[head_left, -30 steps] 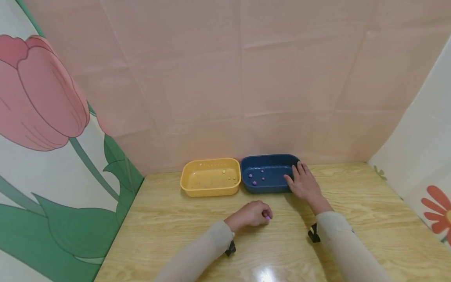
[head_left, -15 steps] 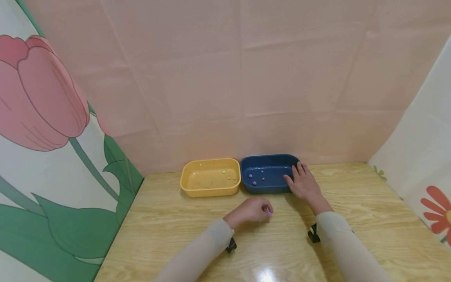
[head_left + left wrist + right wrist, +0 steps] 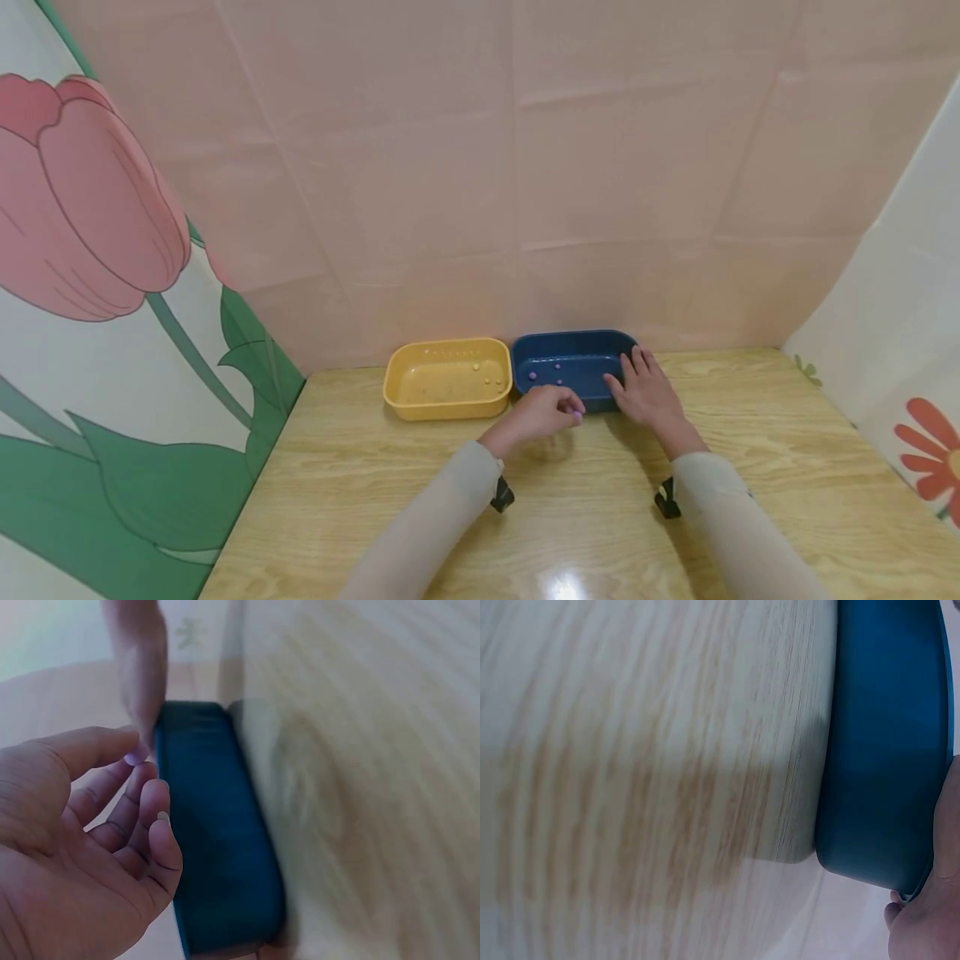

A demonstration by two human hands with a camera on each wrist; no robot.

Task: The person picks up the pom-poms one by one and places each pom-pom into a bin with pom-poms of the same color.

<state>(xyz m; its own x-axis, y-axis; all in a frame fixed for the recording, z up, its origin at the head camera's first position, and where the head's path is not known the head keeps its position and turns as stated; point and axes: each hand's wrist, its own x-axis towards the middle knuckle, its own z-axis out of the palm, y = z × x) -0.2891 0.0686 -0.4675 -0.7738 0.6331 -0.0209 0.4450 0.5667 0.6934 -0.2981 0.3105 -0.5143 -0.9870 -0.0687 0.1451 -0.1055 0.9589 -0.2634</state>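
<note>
My left hand point(image 3: 542, 414) pinches a small purple ball point(image 3: 577, 416) between thumb and index finger, just in front of the blue tray point(image 3: 592, 335). In the left wrist view the purple ball point(image 3: 135, 758) shows at the fingertips, with the other fingers loosely bent beside the tray's wall point(image 3: 217, 840). My right hand point(image 3: 647, 392) rests with spread fingers on the right end of the blue tray. Inside that tray lie several purple balls point(image 3: 532, 376), partly hidden by my left hand. Only the edge of my right hand point(image 3: 930, 915) shows in the right wrist view, at the tray's corner.
A yellow tray point(image 3: 448, 411) with several small yellow balls point(image 3: 476, 367) stands directly left of the blue one. Both trays sit at the back of the wooden table point(image 3: 360, 483), close to a pink cloth backdrop point(image 3: 420, 208).
My left hand has risen from the table and moved forward to the blue tray's front rim, carrying the purple ball. My right hand has stayed on the tray.
</note>
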